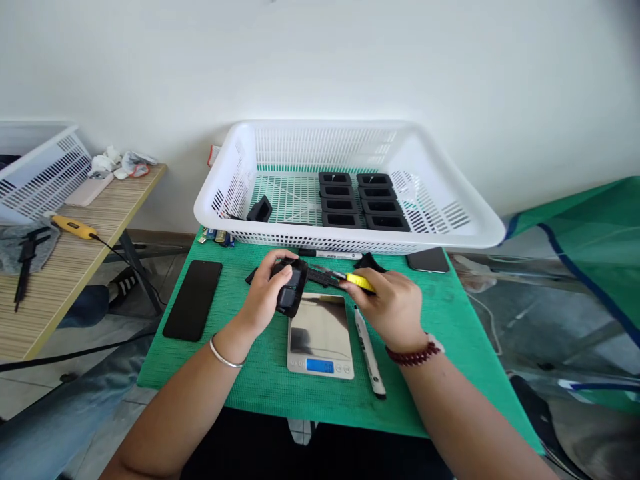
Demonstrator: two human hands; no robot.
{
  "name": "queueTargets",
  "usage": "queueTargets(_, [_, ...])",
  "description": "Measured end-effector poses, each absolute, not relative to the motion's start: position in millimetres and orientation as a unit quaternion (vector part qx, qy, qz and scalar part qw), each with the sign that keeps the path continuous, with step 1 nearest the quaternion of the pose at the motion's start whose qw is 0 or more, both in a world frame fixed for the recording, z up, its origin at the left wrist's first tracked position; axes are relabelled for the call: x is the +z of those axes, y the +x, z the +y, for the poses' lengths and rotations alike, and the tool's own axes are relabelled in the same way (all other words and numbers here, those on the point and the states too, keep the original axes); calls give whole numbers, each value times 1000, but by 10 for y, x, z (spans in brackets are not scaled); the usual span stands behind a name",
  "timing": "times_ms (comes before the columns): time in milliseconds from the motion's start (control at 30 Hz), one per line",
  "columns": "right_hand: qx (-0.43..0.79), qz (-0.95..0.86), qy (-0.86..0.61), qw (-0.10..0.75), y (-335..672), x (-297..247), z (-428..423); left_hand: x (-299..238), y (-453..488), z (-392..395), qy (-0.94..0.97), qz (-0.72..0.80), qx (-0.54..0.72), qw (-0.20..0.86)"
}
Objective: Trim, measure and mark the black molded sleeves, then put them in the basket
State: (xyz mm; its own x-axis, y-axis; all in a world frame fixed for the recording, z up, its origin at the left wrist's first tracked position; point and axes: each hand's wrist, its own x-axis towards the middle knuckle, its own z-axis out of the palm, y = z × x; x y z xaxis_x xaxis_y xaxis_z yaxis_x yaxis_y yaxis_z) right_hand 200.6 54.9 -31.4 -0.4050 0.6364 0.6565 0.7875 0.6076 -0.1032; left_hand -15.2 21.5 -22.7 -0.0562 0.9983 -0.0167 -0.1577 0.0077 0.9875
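Note:
My left hand [261, 292] is closed around a black, hollow-looking block-shaped piece [291, 295], holding it tilted above the far left corner of a digital scale [320, 333]. In my right hand [395, 305] is a yellow-handled craft knife [359, 283], its thin blade pointing left toward the piece. A small gap seems to lie between blade and piece, though I cannot tell for certain. Behind them a black caliper [323, 277] lies partly hidden on the green cloth [260, 393]. One white marker [369, 353] rests right of the scale, another [333, 255] near the basket.
A white plastic basket [350, 237] stands at the back, holding several black rectangular frames [340, 205] in two columns and a loose black piece [260, 210]. Phones lie at left [193, 300] and back right [428, 260]. A yellow-handled corded tool [74, 227] lies on the neighbouring table [115, 200].

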Motion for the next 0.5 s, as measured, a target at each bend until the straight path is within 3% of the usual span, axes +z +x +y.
queueTargets(167, [-22, -897, -325, 300, 1912, -299, 455, -213, -183, 261, 392, 475, 612, 496])
queueTargets(500, [-14, -904, -319, 282, 1881, -334, 428, -153, -194, 263, 411, 454, 587, 529])
